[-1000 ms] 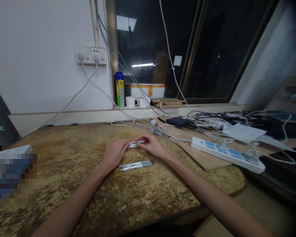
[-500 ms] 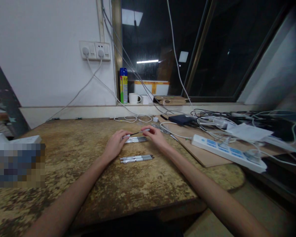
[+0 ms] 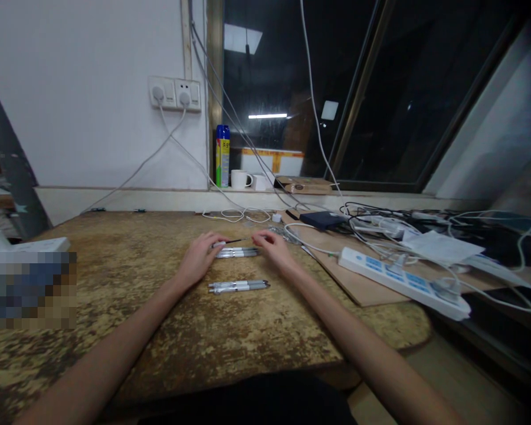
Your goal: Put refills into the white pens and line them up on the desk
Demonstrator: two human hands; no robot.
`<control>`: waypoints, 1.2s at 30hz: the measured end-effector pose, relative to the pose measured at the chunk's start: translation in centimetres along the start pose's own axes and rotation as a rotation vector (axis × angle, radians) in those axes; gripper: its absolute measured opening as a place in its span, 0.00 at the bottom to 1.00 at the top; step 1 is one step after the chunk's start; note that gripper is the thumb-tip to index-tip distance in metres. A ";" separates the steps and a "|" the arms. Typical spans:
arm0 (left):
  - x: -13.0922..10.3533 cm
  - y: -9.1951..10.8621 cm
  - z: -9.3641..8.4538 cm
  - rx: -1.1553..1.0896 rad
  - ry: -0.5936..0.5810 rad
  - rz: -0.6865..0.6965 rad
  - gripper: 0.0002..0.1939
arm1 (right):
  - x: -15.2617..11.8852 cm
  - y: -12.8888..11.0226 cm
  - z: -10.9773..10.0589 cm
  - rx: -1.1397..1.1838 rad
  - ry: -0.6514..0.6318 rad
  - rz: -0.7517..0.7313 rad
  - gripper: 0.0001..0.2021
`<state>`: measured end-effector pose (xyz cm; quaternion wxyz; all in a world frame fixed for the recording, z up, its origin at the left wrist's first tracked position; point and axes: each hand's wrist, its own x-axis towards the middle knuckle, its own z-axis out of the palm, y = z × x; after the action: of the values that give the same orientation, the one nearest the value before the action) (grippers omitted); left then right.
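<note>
My left hand (image 3: 199, 257) is closed on the white rear part of a pen (image 3: 218, 244). A thin dark refill (image 3: 235, 240) sticks out of that part to the right. At its far end my right hand (image 3: 272, 248) is pinched; its fingers hide most of the grey pen barrel seen in them a moment before. Just below the refill, several white and grey pens (image 3: 238, 252) lie side by side on the worn wooden table (image 3: 168, 342). Nearer to me lies another group of similar pens (image 3: 239, 286), their grey ends to the right.
A white power strip (image 3: 402, 283) rests on a brown board (image 3: 336, 268) at the right, among tangled cables. A dark flat box (image 3: 323, 220) is behind it. On the sill stand a spray can (image 3: 222, 156), a white mug (image 3: 241, 179) and a cardboard box (image 3: 307, 185).
My hands have drawn slightly apart, and the refill shows between them. The grey part in my right fingers is now mostly hidden. The view has shifted a little.
</note>
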<state>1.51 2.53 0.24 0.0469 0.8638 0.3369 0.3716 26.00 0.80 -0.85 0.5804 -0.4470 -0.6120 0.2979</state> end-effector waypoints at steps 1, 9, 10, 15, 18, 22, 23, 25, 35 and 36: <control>0.0 0.1 0.0 0.003 -0.005 0.003 0.14 | 0.0 0.2 0.1 -0.027 -0.033 0.000 0.14; 0.1 1.5 -0.9 0.021 -0.010 0.046 0.15 | -0.7 -0.3 1.1 -0.069 -0.212 -0.087 0.21; 0.1 1.7 -1.0 0.028 -0.015 0.059 0.14 | -0.8 -0.4 1.2 -0.037 -0.227 -0.075 0.22; 0.6 2.2 -1.2 0.048 -0.017 0.090 0.14 | -0.9 -0.1 1.4 0.043 -0.216 -0.014 0.24; 1.0 2.2 -1.2 0.075 -0.021 0.108 0.13 | -0.8 0.3 1.3 0.066 -0.191 0.005 0.24; 1.4 1.8 -1.2 0.105 -0.028 0.122 0.14 | -0.8 0.4 1.0 0.075 -0.148 0.026 0.24; 1.5 1.7 -1.2 0.107 -0.034 0.125 0.14 | -0.8 0.4 0.9 0.065 -0.144 0.025 0.23; 1.4 1.5 -1.2 0.105 -0.045 0.127 0.13 | -0.9 0.4 0.8 0.039 -0.155 0.017 0.23; 0.5 1.7 -0.9 0.055 -0.066 0.109 0.13 | -1.1 0.2 1.5 0.022 -0.248 -0.004 0.26; 0.4 1.6 -0.9 0.055 -0.067 0.106 0.13 | -1.1 0.3 1.5 0.031 -0.241 0.010 0.27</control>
<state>2.03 1.37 1.65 0.0145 0.8933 0.2990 0.3352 24.49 0.19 -1.81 0.5080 -0.4016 -0.6705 0.3620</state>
